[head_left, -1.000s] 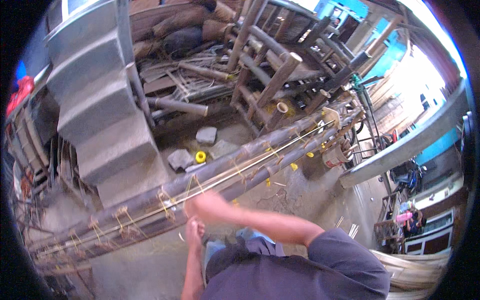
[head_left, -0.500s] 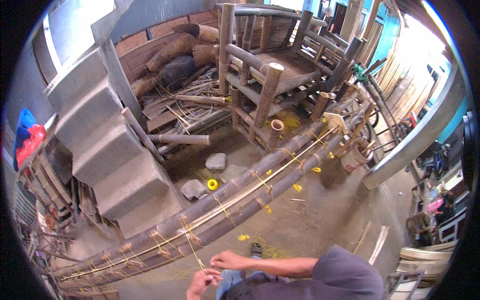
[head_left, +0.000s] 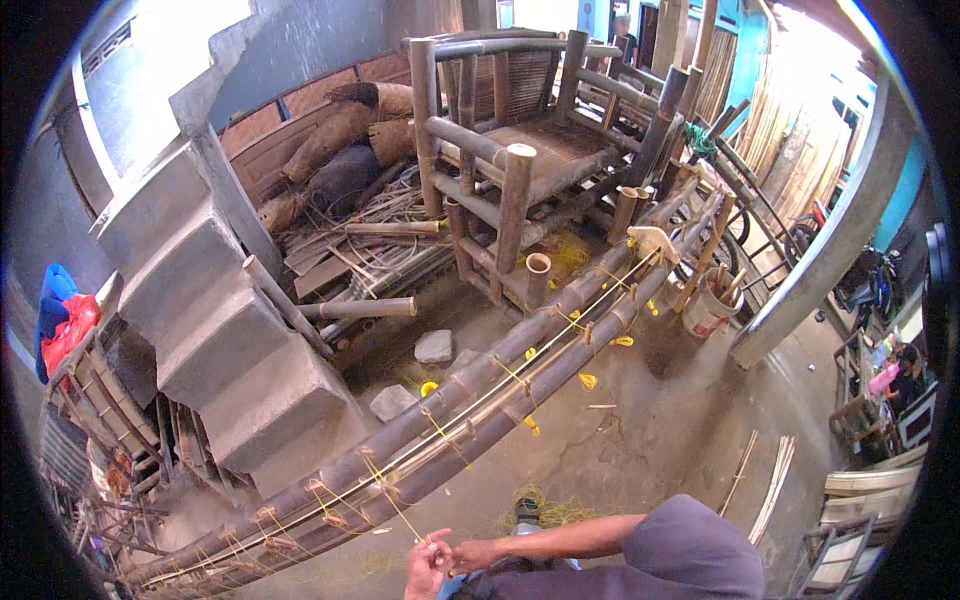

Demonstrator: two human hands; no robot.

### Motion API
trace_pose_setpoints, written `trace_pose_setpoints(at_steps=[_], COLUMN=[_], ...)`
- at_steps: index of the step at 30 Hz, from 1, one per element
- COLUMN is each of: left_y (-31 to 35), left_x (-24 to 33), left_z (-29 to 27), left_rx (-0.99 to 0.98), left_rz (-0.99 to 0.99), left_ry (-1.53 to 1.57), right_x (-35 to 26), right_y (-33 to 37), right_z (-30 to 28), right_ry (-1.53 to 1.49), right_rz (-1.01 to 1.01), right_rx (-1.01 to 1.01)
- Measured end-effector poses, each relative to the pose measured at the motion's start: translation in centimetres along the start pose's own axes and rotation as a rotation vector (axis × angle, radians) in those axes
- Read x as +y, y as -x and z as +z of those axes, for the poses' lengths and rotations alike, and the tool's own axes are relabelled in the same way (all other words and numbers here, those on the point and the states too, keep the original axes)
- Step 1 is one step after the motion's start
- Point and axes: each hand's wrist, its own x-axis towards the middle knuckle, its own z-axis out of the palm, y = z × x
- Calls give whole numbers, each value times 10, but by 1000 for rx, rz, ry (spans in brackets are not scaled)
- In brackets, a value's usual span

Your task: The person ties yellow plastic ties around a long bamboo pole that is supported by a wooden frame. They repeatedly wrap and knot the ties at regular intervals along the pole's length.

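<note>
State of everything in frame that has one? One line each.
Bamboo poles: side by side, apart
Left hand: closed on yellow cord
Right hand: beside left hand, grip unclear
Yellow cord: straight between poles and left hand
Bamboo chair: upright
Bucket: sticks inside
Yellow roll: partly hidden behind a pole

My feed: two long dark-brown bamboo poles (head_left: pixel 468 381) run side by side, slanting up to the right. Slender pale strips (head_left: pixel 440 438) lie lengthwise between them, thin yellow ties (head_left: pixel 510 373) crossing. One yellow strand (head_left: pixel 404 516) stretches straight off the poles, toward bottom of view.
</note>
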Motion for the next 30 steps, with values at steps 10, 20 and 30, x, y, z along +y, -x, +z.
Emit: trace_pose_setpoints(at_steps=[10, 20, 30], left_y=[-6, 2, 37], left_x=[41, 54, 82], left_z=[-113, -113, -32], left_rx=[-136, -193, 15], left_rz=[-126, -114, -61], left_ry=[-651, -386, 53], right_x=[-91, -129, -121], right_y=[-24, -34, -25], right_z=[-13, -28, -29], right_ry=[51, 118, 230], right_rz=[32, 44, 26], right_rx=[663, 422, 222])
